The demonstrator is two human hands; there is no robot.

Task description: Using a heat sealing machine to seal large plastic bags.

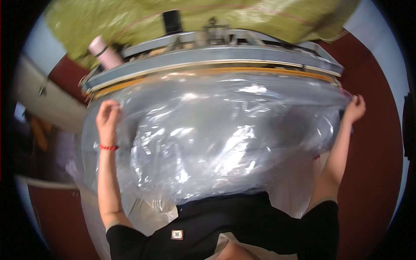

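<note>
A wide sheet of clear plastic film (195, 117), wrinkled and shiny, stretches from a long metal frame at the far side down toward my body. At its right corner my right hand (355, 108) pinches the film's edge between closed fingers. My left hand (108, 113), with a red beaded bracelet (108, 147) at the wrist, is raised over the left part of the film. Its fingers are bent together and slightly blurred; whether film is caught between them is hidden.
Along the far side runs the grey metal frame (216, 56) with an orange strip (242, 70). A pink bottle (105, 53) and a black phone-like slab (172, 21) stand at it. Behind lies a yellow-green woven sheet (260, 17). Dark red wall panels (368, 151) flank the right.
</note>
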